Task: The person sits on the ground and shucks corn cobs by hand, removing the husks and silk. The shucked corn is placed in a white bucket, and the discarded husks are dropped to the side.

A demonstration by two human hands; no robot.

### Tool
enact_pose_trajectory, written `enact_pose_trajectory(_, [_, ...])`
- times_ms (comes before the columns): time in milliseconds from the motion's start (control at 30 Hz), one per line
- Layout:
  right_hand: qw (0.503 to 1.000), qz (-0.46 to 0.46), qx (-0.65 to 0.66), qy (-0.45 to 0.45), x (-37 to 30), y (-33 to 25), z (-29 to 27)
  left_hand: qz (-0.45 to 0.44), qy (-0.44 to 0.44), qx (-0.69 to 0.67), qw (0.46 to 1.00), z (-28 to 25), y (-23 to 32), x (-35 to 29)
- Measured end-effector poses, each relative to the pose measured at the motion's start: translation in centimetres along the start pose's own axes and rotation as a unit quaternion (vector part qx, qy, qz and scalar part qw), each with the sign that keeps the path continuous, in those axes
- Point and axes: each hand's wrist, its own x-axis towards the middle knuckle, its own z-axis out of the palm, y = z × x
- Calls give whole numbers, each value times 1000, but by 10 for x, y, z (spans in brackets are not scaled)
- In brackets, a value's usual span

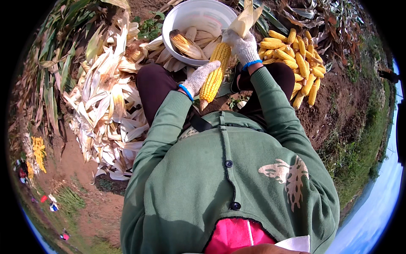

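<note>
An ear of corn (217, 70) with bare yellow kernels lies slantwise between my two gloved hands, its tip pointing down toward my lap. My left hand (201, 78), in a whitish knit glove, is closed around the middle of the ear. At the ear's upper end my right hand (242, 46), gloved the same way, is closed on the pale corn husk (245, 20), which fans out above the fist. Just beyond my hands stands a white bucket (169, 20), holding unpeeled ears (186, 44) in dry husks.
A heap of husked corn (298, 61) lies on the soil beyond my right knee. Dry, stripped husks (108, 91) pile up on my left. Dried corn stalks (53, 67) lie farther left, and another yellow corn pile (39, 153) shows at the far left.
</note>
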Motion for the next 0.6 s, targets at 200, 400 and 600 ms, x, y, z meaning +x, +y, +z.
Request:
enact_pose_trajectory(200, [918,-199,-337,-66,-15,-16,23,-19,-3,-40,999,-9,1,-2])
enact_pose_trajectory(400, [982,-83,-155,-75,-2,-23,33,-8,-23,-38,999,-3,2,-8])
enact_pose_trajectory(600, [986,60,147,48,16,-37,41,-16,-110,-114,987,2,8,-20])
